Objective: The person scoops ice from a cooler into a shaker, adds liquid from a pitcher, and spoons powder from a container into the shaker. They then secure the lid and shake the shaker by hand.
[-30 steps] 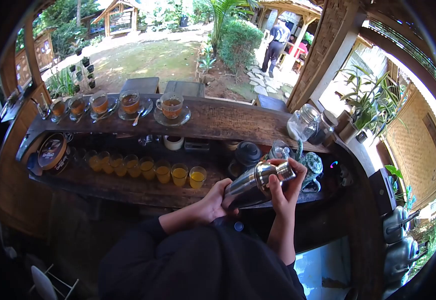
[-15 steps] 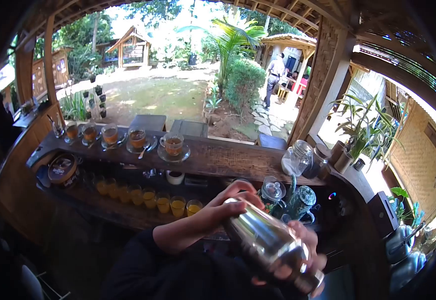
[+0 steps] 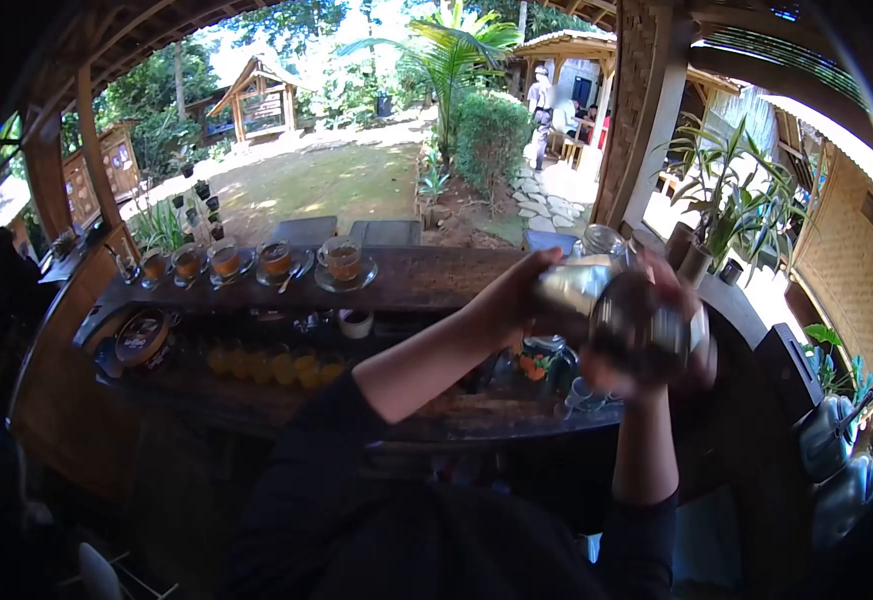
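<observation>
A shiny metal cocktail shaker [image 3: 638, 322] is held up in front of me, over the right part of the counter, blurred by motion. My left hand [image 3: 528, 297] is closed around its left end. Around the other end my right hand [image 3: 684, 330] is wrapped, smeared by movement. The shaker lies tilted, nearly sideways. Behind and below it, a glass jar [image 3: 601, 240] and small glassware [image 3: 584, 396] are partly hidden by my hands.
Glass cups of amber drink [image 3: 340, 262] on saucers line the upper wooden counter [image 3: 426, 282]. Glasses of orange drink [image 3: 281, 368] stand on the lower shelf, left of my arm. A round box [image 3: 143, 332] sits at far left. Potted plants [image 3: 731, 200] stand right. People are in the distance.
Both hands have lifted the shaker up and to the right, from low near my body to counter height. It has turned more level. The view has shifted slightly.
</observation>
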Demonstrator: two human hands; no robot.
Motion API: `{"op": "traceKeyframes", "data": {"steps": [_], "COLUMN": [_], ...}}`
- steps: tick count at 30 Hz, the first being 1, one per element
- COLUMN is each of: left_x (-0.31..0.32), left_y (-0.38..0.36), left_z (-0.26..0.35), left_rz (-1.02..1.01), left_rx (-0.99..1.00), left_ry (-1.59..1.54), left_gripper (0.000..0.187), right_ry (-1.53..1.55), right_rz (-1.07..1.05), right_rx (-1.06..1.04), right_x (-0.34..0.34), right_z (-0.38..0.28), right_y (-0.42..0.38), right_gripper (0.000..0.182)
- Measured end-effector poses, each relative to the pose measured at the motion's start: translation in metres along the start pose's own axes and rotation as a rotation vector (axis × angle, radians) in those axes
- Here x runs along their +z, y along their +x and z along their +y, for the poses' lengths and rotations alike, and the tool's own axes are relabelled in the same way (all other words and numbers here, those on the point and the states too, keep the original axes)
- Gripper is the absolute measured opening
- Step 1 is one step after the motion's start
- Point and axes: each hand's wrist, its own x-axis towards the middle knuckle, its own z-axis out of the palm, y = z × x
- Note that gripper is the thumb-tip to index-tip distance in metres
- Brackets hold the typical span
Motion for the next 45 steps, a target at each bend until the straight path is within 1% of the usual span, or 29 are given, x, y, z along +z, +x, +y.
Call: {"op": "traceKeyframes", "data": {"steps": [2, 4, 8, 10, 11, 12, 13, 15, 17, 19, 21, 23, 25, 26, 28, 29, 30, 31, 32, 33, 34, 35, 36, 37, 39, 40, 42, 43, 45], "left_x": [-0.013, 0.016, 0.066, 0.041, 0.017, 0.023, 0.015, 0.01, 0.033, 0.047, 0.051, -0.008, -0.026, -0.021, 0.018, 0.032, 0.036, 0.037, 0.037, 0.04, 0.018, -0.006, 0.005, -0.02, -0.002, 0.049, 0.043, 0.047, 0.031], "left_y": [0.014, 0.009, -0.028, 0.015, 0.04, 0.029, 0.037, 0.029, 0.009, -0.018, -0.017, 0.039, 0.038, 0.034, 0.007, -0.008, -0.013, -0.015, -0.012, -0.008, 0.017, 0.037, 0.024, 0.038, 0.021, -0.016, -0.02, -0.023, -0.013], "left_z": [-0.009, -0.006, 0.002, -0.008, -0.013, -0.007, -0.015, -0.017, -0.013, 0.002, 0.011, -0.015, -0.024, -0.027, -0.016, -0.006, -0.005, -0.007, -0.007, -0.008, -0.019, -0.032, -0.033, -0.048, -0.046, -0.032, -0.028, -0.023, -0.011], "left_rz": [0.077, 0.343, -0.165, -0.181, -0.153, 0.123, 0.345, 0.097, -0.018, -0.224, -0.069, -0.11, 0.142, 0.087, -0.084, -0.05, -0.29, -0.528, -0.5, -0.226, -0.244, -0.257, 0.066, -0.088, -0.302, -0.038, -0.329, -0.489, -0.221], "left_rx": [-0.161, -0.073, 0.422, 0.29, 0.167, -0.069, -0.102, 0.019, 0.19, 0.455, 0.309, 0.174, -0.101, -0.019, 0.08, 0.061, 0.192, 0.323, 0.305, 0.248, 0.16, 0.077, -0.106, -0.146, 0.059, 0.039, 0.155, 0.238, 0.183], "left_ry": [-0.047, 0.016, 0.032, -0.084, -0.117, -0.07, -0.122, -0.108, -0.225, -0.046, -0.167, -0.061, -0.133, -0.148, -0.272, -0.23, -0.195, -0.17, -0.196, -0.175, -0.137, -0.104, -0.229, -0.242, -0.097, -0.337, -0.241, -0.293, -0.327], "left_gripper": [0.035, 0.04, 0.044, 0.038, 0.035, 0.033, 0.032, 0.032, 0.033, 0.039, 0.042, 0.042, 0.043, 0.043, 0.042, 0.041, 0.041, 0.041, 0.041, 0.041, 0.037, 0.033, 0.033, 0.034, 0.037, 0.036, 0.036, 0.037, 0.036], "right_ry": [-0.076, 0.052, 0.117, 0.244, -0.334, -0.42, 0.123, 0.067, -0.183, -0.209, -0.214, -0.215, 0.214, 0.132, -0.129, -0.035, 0.048, 0.045, 0.084, 0.124, -0.147, -0.097, 0.018, 0.083, -0.05, -0.103, -0.061, 0.003, 0.054], "right_rz": [0.14, 0.204, -0.044, -0.069, -0.2, 0.13, 0.113, 0.166, -0.166, -0.134, -0.115, -0.113, 0.12, 0.066, -0.051, -0.266, -0.372, -0.365, -0.292, -0.217, -0.185, -0.138, -0.064, 0.041, -0.003, 0.022, -0.124, 0.049, -0.134], "right_rx": [-0.124, 0.083, 0.149, 0.155, -0.088, -0.25, 0.373, 0.191, -0.023, -0.09, -0.198, -0.307, 0.279, 0.089, -0.42, -0.358, -0.666, -0.658, -0.632, -0.607, -0.51, -0.396, -0.034, 0.355, -0.123, -0.365, -0.121, -0.441, -0.681], "right_x": [0.012, 0.006, -0.035, -0.044, -0.033, -0.017, -0.007, -0.002, -0.019, -0.018, -0.013, -0.006, 0.014, 0.011, 0.005, -0.009, -0.016, -0.016, -0.016, -0.015, -0.016, -0.015, -0.009, -0.006, -0.011, -0.005, -0.009, 0.016, 0.011], "right_z": [0.004, 0.007, -0.036, -0.008, -0.032, 0.007, 0.008, 0.003, -0.028, -0.023, -0.018, -0.012, 0.022, 0.023, -0.039, -0.074, -0.092, -0.086, -0.072, -0.058, -0.043, -0.023, 0.008, 0.008, -0.016, -0.059, -0.131, -0.098, -0.069], "right_y": [0.015, 0.022, -0.003, -0.018, 0.035, 0.025, 0.034, 0.032, 0.035, 0.043, 0.046, 0.045, 0.03, 0.021, 0.043, 0.043, 0.042, 0.04, 0.038, 0.035, 0.035, 0.041, 0.023, 0.018, 0.024, 0.038, 0.023, 0.014, 0.046], "right_gripper": [0.077, 0.094, 0.066, 0.075, 0.087, 0.095, 0.097, 0.081, 0.059, 0.061, 0.064, 0.068, 0.086, 0.089, 0.067, 0.05, 0.041, 0.041, 0.044, 0.047, 0.065, 0.08, 0.082, 0.082, 0.085, 0.073, 0.039, 0.029, 0.035]}}
